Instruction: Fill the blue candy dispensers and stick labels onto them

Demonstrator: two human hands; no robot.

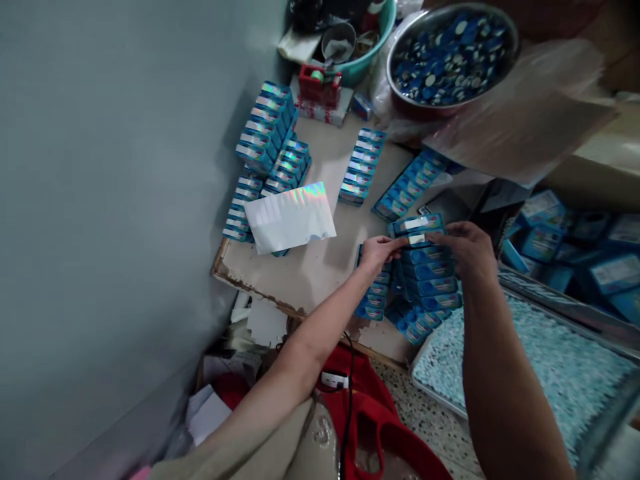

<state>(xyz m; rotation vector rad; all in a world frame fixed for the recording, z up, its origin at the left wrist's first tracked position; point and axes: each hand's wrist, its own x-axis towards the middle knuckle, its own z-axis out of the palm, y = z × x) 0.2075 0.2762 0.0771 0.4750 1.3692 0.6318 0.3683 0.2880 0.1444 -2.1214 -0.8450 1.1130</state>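
My left hand (376,252) and my right hand (467,248) meet over a stack of small blue boxes (429,280) near the front right of a low worn table (305,267). Both pinch the ends of one blue box (419,230) with a pale label, held at the top of that stack. More blue boxes (373,300) lie under my left wrist. A shiny holographic sheet (290,217) lies on the table to the left of my hands.
Rows of blue boxes (267,140) line the table's back and left. A metal bowl of blue caps (450,57) and a red tape dispenser (320,83) stand behind. A tray of pale blue pellets (540,360) sits right; a grey wall (125,200) is left.
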